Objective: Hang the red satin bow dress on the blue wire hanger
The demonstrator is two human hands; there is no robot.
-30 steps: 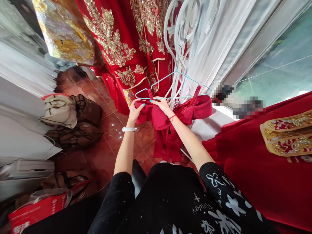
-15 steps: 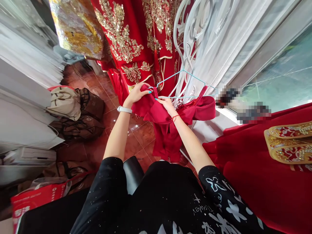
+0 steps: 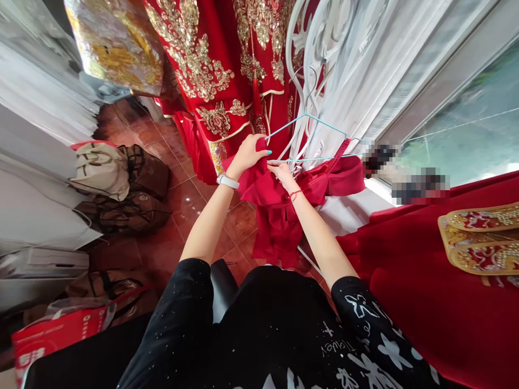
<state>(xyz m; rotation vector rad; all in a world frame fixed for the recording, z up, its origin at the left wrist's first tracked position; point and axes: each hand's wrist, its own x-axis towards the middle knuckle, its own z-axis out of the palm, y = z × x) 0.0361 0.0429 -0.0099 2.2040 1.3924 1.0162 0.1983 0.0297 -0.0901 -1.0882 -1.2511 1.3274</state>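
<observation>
A plain red dress point(image 3: 275, 216) hangs from a thin light-blue wire hanger point(image 3: 326, 123). My left hand point(image 3: 248, 156), with a white band at the wrist, is closed on the dress's shoulder part near the hanger's left end. Close beside it, my right hand point(image 3: 281, 174), with a red string bracelet, pinches the same dress just below the hanger's lower bar. On the right side, a red strap point(image 3: 339, 154) loops over the hanger. The fingers cover the hanger's left end.
Red gowns with gold sequins point(image 3: 211, 70) hang ahead, next to a white scrollwork frame point(image 3: 312, 38). Brown bags point(image 3: 148, 173) and a cream bag point(image 3: 101, 170) stand at left on the tiled floor. A red skirt point(image 3: 405, 270) spreads at right. A red-and-white bag point(image 3: 60, 329) lies lower left.
My left hand has moved to the right, bringing the dress's left shoulder part over the hanger's end, closer to my right hand. The right hand has shifted slightly right.
</observation>
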